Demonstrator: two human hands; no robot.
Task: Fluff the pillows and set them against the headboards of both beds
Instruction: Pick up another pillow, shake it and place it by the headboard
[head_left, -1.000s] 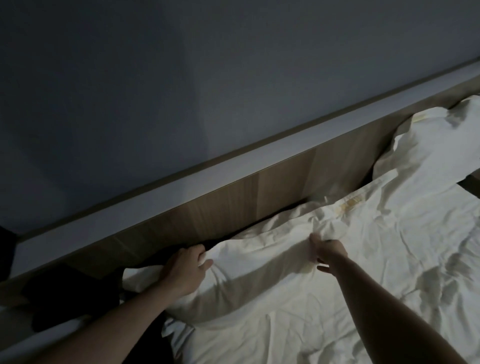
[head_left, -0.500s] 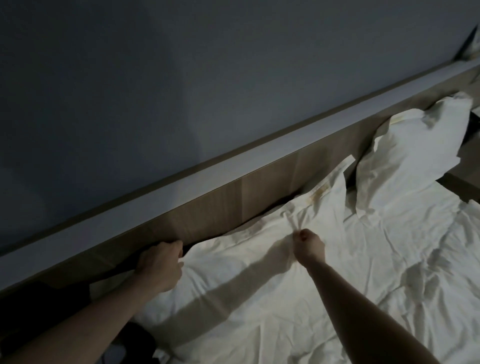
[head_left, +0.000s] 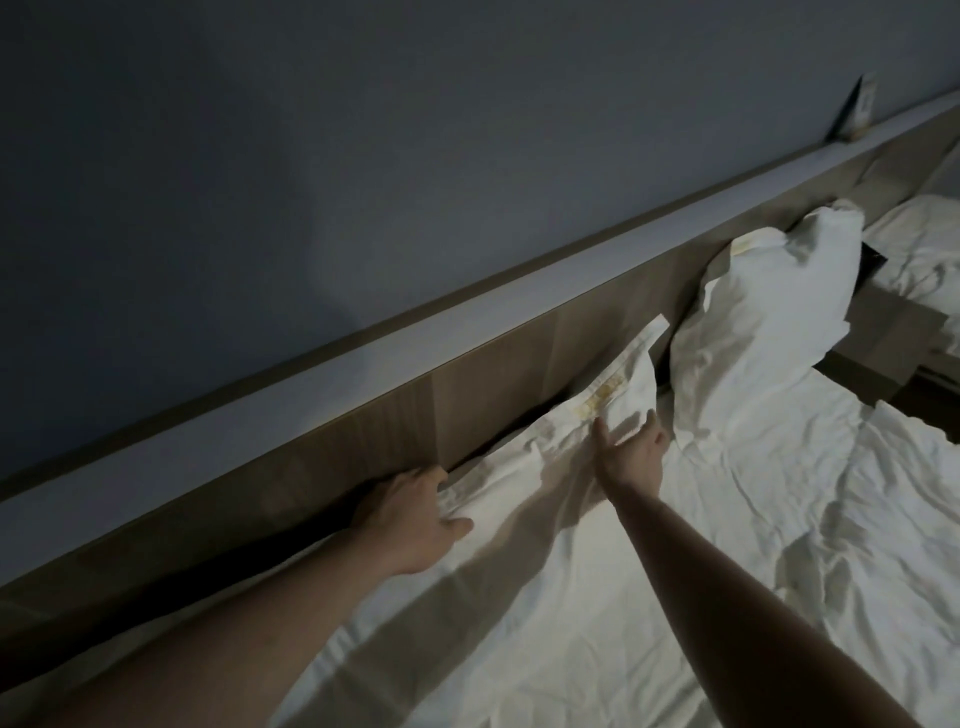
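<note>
My left hand (head_left: 410, 519) pinching near pillow (head_left: 545, 467) top edge; right hand (head_left: 631, 449) spread flat on it. Pillow slumped low against headboard (head_left: 493, 384). Soft, light, limp; best gripped at corners. Second pillow (head_left: 769, 322) propped beyond.

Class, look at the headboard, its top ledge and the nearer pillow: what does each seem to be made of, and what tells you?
Headboard: probably wood or wood-look laminate, matte; vertical grain and panel seams show.
Top ledge: smooth, pale, painted or laminated; no grain visible.
Nearer pillow: white woven fabric, likely cotton; creased, with a yellowish stain.
</note>
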